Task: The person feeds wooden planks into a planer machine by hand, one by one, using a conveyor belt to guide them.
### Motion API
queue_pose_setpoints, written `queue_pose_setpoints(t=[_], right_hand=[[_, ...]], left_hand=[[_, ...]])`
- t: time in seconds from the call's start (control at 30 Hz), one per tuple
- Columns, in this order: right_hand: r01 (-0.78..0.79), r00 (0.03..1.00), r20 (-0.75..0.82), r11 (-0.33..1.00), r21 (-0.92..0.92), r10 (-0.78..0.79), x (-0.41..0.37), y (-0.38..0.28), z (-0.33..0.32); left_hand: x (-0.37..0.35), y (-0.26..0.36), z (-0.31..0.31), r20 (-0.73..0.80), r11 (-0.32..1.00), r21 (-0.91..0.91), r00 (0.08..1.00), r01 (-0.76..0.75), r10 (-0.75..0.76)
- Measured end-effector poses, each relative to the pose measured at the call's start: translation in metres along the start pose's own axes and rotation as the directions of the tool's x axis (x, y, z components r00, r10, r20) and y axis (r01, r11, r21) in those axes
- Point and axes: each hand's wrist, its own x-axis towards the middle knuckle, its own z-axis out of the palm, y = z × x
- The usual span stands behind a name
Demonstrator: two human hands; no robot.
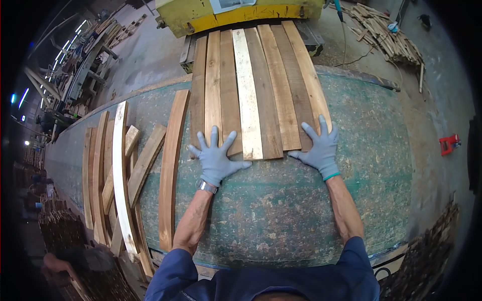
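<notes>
Several wooden boards (266,90) lie side by side on the worn green table, their far ends at the yellow machine (241,19). One pale board (246,93) near the middle shines brightly. My left hand (216,156), in a grey glove, lies with spread fingers on the near ends of the boards at the left. My right hand (320,149), gloved the same way, has its fingers spread over the near ends at the right. Neither hand is wrapped around a board.
Left of my arm, a loose pile of boards (105,175) lies crossed on the table (281,215), with a single reddish board (173,170) beside it. Wood strips (386,37) are heaped on the floor at the far right. A red object (449,144) lies at the right.
</notes>
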Motion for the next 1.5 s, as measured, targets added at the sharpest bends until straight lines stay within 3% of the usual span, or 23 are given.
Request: queue_pose_setpoints(t=[0.2,0.27,0.57,0.77,1.0,1.1,1.3,1.4,1.5], right_hand=[[0.011,0.999,-0.035,0.999,-0.043,-0.013,0.057,0.019,0.032],[-0.025,1.000,0.014,0.999,-0.045,0.026,0.084,0.022,0.042],[-0.121,0.948,0.250,0.948,-0.295,0.198,0.210,0.034,0.086],[-0.162,0.922,0.288,0.933,-0.320,0.259,0.239,0.028,0.097],[-0.142,0.904,0.327,0.914,-0.380,0.277,0.271,0.029,0.111],[-0.134,0.918,0.297,0.910,-0.392,0.263,0.285,0.034,0.127],[-0.108,0.927,0.278,0.890,-0.443,0.251,0.294,0.027,0.140],[-0.185,0.934,0.261,0.954,-0.234,0.245,0.295,0.011,0.150],[-0.074,0.949,0.272,0.953,-0.294,0.158,0.294,0.008,0.166]], left_hand=[[0.066,-0.009,0.008,-0.036,1.000,0.001,0.999,-0.018,0.018],[0.098,-0.013,0.005,0.053,0.998,0.063,0.999,0.002,-0.005],[0.223,-0.023,0.017,0.005,0.991,0.117,0.998,0.058,-0.059],[0.252,-0.034,0.031,-0.022,0.990,0.121,0.997,0.076,-0.074],[0.284,-0.040,0.023,0.076,0.992,0.078,0.991,0.103,-0.109],[0.292,-0.048,0.023,0.113,0.999,-0.014,0.993,0.043,-0.041],[0.285,-0.035,0.040,-0.008,0.998,-0.021,0.998,0.063,-0.064],[0.301,-0.039,0.047,-0.083,0.996,-0.035,0.993,0.082,-0.085],[0.316,-0.048,0.056,-0.158,0.995,-0.084,0.985,0.059,-0.072]])
